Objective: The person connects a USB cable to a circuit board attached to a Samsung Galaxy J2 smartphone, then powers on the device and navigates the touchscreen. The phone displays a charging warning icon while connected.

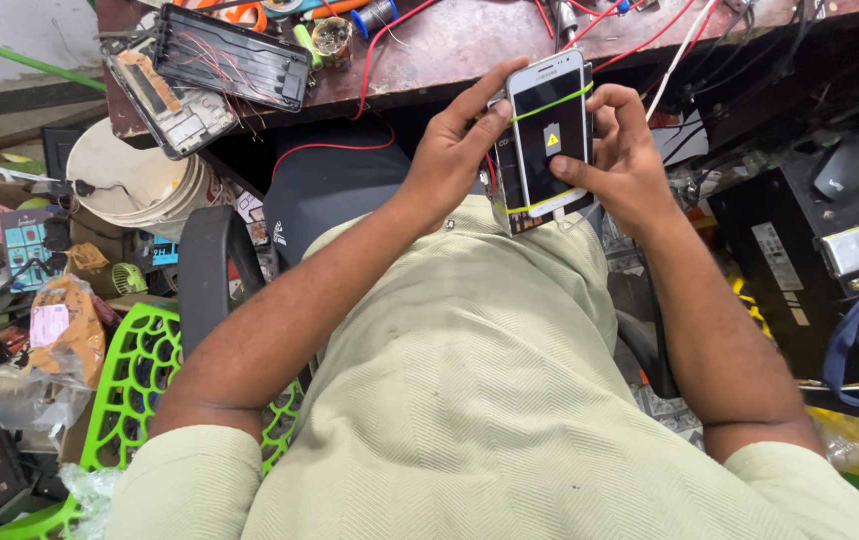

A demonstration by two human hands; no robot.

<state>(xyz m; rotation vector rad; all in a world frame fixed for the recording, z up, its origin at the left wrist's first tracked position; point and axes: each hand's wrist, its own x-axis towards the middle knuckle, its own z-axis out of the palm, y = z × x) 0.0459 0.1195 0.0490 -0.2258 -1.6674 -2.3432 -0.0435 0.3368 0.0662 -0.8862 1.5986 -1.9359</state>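
White smartphone point(549, 130) held upright between both hands, just below wooden desk point(449, 50) edge, above lap. Two yellow-green rubber bands point(549, 102) cross phone; dark screen shows small yellow warning triangle. Left hand point(449, 150) grips phone's left side, fingers point(484, 90) curled close behind and along edge, index stretched to top corner. Right hand point(629, 160) wraps right side, fingers bent around back, thumb point(574, 172) pressed flat on lower screen. Above-left of phone, on desk: opened black casing point(234, 55) with red wires. Far left of phone: green plastic chair point(139, 370).
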